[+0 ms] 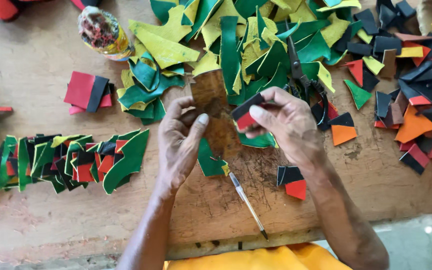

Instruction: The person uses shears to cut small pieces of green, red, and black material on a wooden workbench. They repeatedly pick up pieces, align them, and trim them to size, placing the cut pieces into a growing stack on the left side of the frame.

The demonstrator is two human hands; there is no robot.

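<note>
Seen from above, a brown card template is held upright-lengthwise over the wooden bench by the left hand, fingers closed on its lower part. A small black-and-red leather piece is pinched in the right hand, just right of the template, its long axis slanting up to the right. Green and yellow scraps are heaped beyond; a pen lies nearer.

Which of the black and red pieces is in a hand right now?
The black and red piece pinched in the right hand. The other black and red pieces lie loose on the wooden table.
</note>
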